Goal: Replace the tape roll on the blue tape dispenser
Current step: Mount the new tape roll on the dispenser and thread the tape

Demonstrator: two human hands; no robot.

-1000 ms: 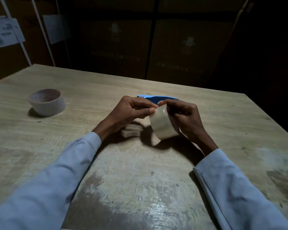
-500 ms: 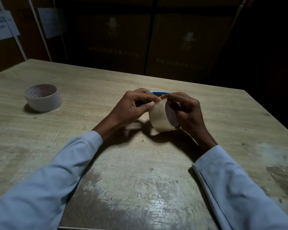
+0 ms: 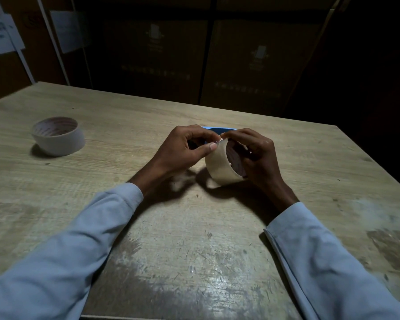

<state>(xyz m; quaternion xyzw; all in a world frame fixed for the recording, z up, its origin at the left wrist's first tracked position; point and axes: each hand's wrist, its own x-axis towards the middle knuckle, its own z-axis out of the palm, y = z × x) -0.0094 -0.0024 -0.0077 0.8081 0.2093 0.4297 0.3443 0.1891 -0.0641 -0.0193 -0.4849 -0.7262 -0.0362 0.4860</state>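
A roll of pale tape [image 3: 219, 167] stands on edge just above the wooden table [image 3: 194, 250], its open core turned to the right. My right hand [image 3: 255, 155] grips it from the right, fingers over the core. My left hand [image 3: 186, 147] pinches at the roll's top edge with thumb and forefinger. Behind both hands only a thin strip of the blue tape dispenser [image 3: 218, 129] shows; the rest is hidden. A second, near-empty roll [image 3: 57, 135] lies flat at the table's far left.
Dark cardboard boxes [image 3: 252, 61] are stacked behind the table's far edge. Paper sheets [image 3: 0, 33] hang on the wall at the upper left. The table's right edge runs close to my right sleeve.
The roll has turned in my right hand so its core faces more to the right. My left fingers have shifted onto the roll's top edge. The view has tilted slightly.
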